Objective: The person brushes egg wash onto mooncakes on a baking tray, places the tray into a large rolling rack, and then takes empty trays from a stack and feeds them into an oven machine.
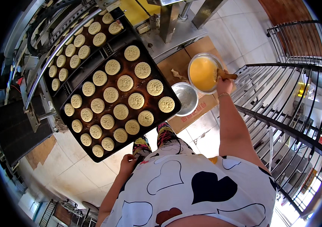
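My right hand (224, 85) is closed round the wooden handle of a pastry brush (229, 75). The brush's bristles reach over the right side of a metal bowl (192, 81) of yellow liquid (202, 73), which looks like beaten egg. My left hand (127, 164) hangs beside my thigh, below the near edge of a dark baking tray (130, 62). Its fingers look curled in, with nothing seen in them. Rows of round, pale pastries (125, 83) with stamped tops lie on the tray.
A second metal bowl (185, 99) stands beside the first, on flattened cardboard (191, 118). Another tray of pastries (78, 41) sits farther back, under a curved metal rail (53, 56). Black metal racks (282, 79) stand close on the right. Machinery (25, 113) borders the left.
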Demonstrator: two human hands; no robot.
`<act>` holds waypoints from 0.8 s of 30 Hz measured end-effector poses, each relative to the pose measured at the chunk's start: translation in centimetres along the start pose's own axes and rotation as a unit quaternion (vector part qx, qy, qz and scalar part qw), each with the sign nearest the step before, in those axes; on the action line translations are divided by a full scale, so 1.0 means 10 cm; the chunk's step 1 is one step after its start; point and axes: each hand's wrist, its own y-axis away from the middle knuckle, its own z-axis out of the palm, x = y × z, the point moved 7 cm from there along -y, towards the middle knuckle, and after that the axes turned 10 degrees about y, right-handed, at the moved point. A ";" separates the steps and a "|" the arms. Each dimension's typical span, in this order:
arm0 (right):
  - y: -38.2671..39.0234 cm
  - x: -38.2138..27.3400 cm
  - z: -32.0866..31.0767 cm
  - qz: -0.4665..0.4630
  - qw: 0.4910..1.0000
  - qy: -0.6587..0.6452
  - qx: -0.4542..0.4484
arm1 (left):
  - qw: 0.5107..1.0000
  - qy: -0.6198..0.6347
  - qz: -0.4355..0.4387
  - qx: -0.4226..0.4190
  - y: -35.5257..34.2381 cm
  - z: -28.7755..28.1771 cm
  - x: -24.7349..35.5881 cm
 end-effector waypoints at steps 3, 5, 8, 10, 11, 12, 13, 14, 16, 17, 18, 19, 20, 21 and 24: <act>-0.02 0.22 0.14 0.016 0.998 0.052 -0.024 | 1.000 0.008 0.005 -0.012 0.02 0.10 0.19; -0.01 0.44 0.35 0.011 0.998 0.060 -0.033 | 0.999 0.018 0.010 -0.024 -0.03 0.13 0.13; 0.07 0.46 0.51 0.039 0.996 -0.012 -0.078 | 0.999 0.028 0.008 -0.027 0.00 0.16 0.09; 0.19 0.31 0.38 0.181 0.942 -0.269 -0.086 | 0.999 0.024 0.005 -0.021 0.02 0.16 0.09; 0.29 0.27 0.38 0.249 0.883 -0.388 -0.087 | 1.000 0.014 -0.002 -0.018 0.02 0.15 0.13; 0.34 0.18 0.34 0.206 0.902 -0.370 -0.084 | 1.000 0.005 -0.010 -0.015 0.03 0.13 0.16; 0.40 0.09 0.31 0.162 0.918 -0.352 -0.080 | 1.000 0.021 -0.012 -0.007 0.06 0.11 0.16; 0.43 0.02 0.26 0.118 0.933 -0.333 -0.075 | 0.999 0.037 -0.012 -0.002 0.08 0.10 0.16; 0.50 -0.08 0.21 -0.011 0.992 -0.099 -0.083 | 0.996 0.083 -0.022 0.001 0.08 0.08 0.13; 0.59 -0.20 0.20 -0.078 0.993 0.022 -0.088 | 0.996 0.089 -0.026 0.006 0.10 0.05 0.13; 0.70 -0.26 0.16 -0.060 0.988 0.084 -0.111 | 0.995 0.095 -0.032 0.010 0.12 0.02 0.13; 0.76 -0.24 0.18 -0.072 0.980 0.125 -0.138 | 0.994 0.102 -0.037 0.015 0.16 -0.01 0.11; 0.79 -0.18 0.17 -0.084 0.969 0.165 -0.162 | 0.992 0.119 -0.032 0.016 0.17 -0.05 0.03; 0.79 -0.07 0.17 -0.095 0.956 0.206 -0.186 | 0.991 0.129 -0.038 0.017 0.18 -0.08 -0.03; 1.00 -0.15 -0.09 0.057 0.937 -0.230 -0.256 | 0.984 0.166 -0.045 0.037 0.29 -0.24 -0.24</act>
